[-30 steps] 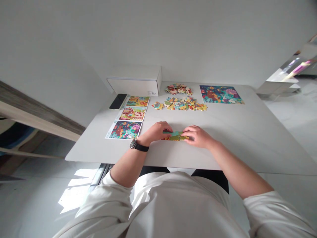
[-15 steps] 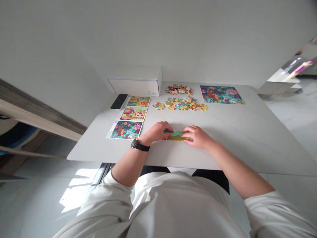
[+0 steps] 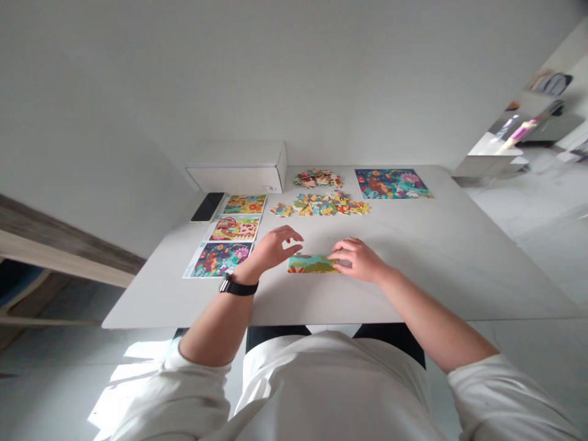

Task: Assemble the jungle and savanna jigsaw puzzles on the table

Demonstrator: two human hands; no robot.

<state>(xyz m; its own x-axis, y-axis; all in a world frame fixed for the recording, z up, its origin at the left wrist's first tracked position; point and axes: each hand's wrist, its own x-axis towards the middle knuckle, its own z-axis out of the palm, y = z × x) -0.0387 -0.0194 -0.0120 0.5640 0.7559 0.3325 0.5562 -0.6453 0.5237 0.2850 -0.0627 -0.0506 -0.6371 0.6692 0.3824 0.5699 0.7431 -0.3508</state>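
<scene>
A strip of joined jigsaw pieces (image 3: 312, 264) in green, teal and yellow lies flat on the white table (image 3: 441, 282). My right hand (image 3: 357, 259) rests on the strip's right end, covering that end with its fingers. My left hand (image 3: 274, 248) is raised just left of the strip, fingers apart, touching nothing and holding nothing. A black watch (image 3: 239, 286) sits on my left wrist.
Two heaps of loose puzzle pieces (image 3: 321, 204) lie beyond my hands, near a finished colourful puzzle (image 3: 392, 184). Left of them are several picture sheets (image 3: 222, 260), a black phone (image 3: 207, 207) and a white box (image 3: 236, 167).
My left hand has lifted off the strip and moved left, its fingers opening. The strip now shows more fully. The whole view has shifted slightly as my head moved.
</scene>
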